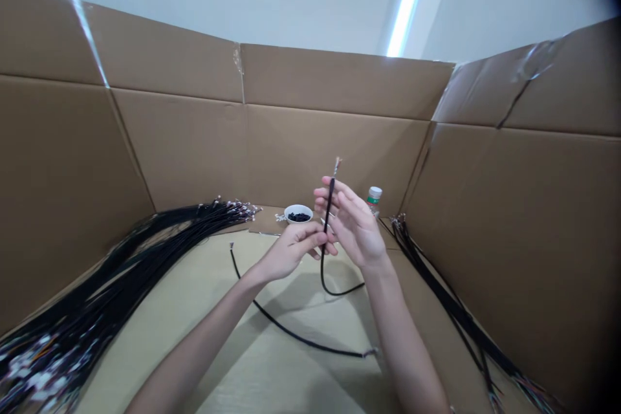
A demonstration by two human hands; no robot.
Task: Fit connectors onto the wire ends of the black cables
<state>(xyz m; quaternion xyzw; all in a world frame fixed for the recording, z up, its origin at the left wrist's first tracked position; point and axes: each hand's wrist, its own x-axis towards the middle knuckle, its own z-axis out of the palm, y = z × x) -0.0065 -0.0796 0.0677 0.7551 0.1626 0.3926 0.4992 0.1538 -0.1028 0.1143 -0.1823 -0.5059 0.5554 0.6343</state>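
Note:
My left hand (297, 247) pinches a black cable (328, 207) between thumb and fingers, above the middle of the table. The cable stands upright there, with thin wires (336, 167) coming out of its top end. Lower down it bends in a loop and runs behind my right forearm, where its other end is hidden. My right hand (358, 225) is open beside the cable, fingers spread, with the fingertips near its upper part; whether they touch it I cannot tell. A second black cable (301, 338) lies curved on the table (213, 317) below my hands.
A large bundle of black cables (140, 272) lies along the left side, and a smaller bundle (451, 301) on the right. At the back stand a white bowl (299, 208) of small black pieces and a capped bottle (374, 197). Cardboard walls (334, 142) enclose the table.

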